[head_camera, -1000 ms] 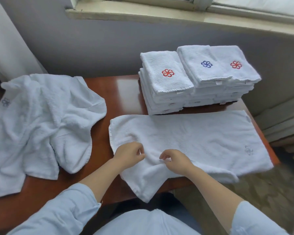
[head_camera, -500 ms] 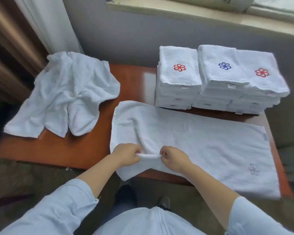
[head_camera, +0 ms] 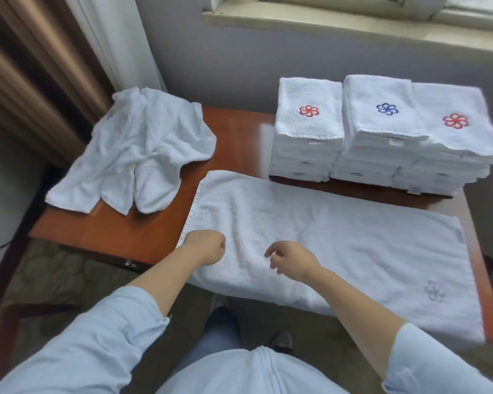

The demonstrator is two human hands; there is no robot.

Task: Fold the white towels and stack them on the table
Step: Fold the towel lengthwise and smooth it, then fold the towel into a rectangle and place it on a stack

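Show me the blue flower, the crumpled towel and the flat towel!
blue flower (head_camera: 387, 109): head view, middle of the stitching.
crumpled towel (head_camera: 137, 149): head view, its rumpled middle.
flat towel (head_camera: 339, 245): head view, bare middle.

Spread towel (head_camera: 339, 245) before stacks (head_camera: 379, 132) on table (head_camera: 239, 137); crumpled towel (head_camera: 143, 155) left

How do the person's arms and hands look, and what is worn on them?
Both arms wear light blue shirt sleeves, the left sleeve and the right sleeve, pushed up so that the forearms are bare. The left hand and the right hand are bare too: no gloves, and no ring, watch or bracelet shows.
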